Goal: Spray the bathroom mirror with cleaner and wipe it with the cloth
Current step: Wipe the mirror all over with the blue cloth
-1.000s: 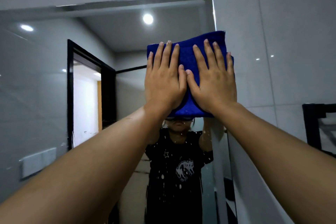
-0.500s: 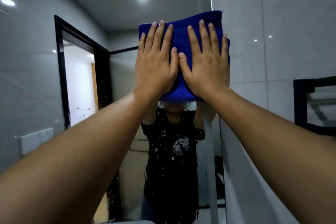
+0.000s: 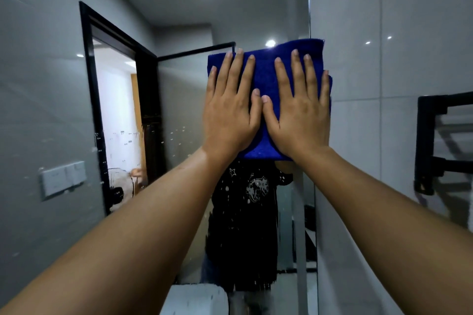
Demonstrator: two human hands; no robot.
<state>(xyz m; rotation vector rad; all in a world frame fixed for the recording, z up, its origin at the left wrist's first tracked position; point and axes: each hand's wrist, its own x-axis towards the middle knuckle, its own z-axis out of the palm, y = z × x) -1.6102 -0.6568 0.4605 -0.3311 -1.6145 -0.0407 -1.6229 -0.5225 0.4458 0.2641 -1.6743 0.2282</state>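
Observation:
A folded blue cloth (image 3: 266,77) lies flat against the bathroom mirror (image 3: 179,115), close to the mirror's right edge. My left hand (image 3: 229,107) presses on the cloth's left half with straight, spread fingers. My right hand (image 3: 299,110) presses on its right half the same way, thumb touching the left thumb. Small droplets and streaks speckle the glass below and to the left of the cloth. No spray bottle is in view.
Grey tiled wall (image 3: 384,84) runs right of the mirror, with a black metal rack (image 3: 432,140) mounted on it. The mirror reflects a black-framed doorway (image 3: 112,110), a wall switch plate (image 3: 64,179), ceiling lights and a person in a black shirt (image 3: 243,225).
Both hands have slid the cloth down the mirror from near its top right corner; the mirror's top edge has left the view, and the camera has tilted down.

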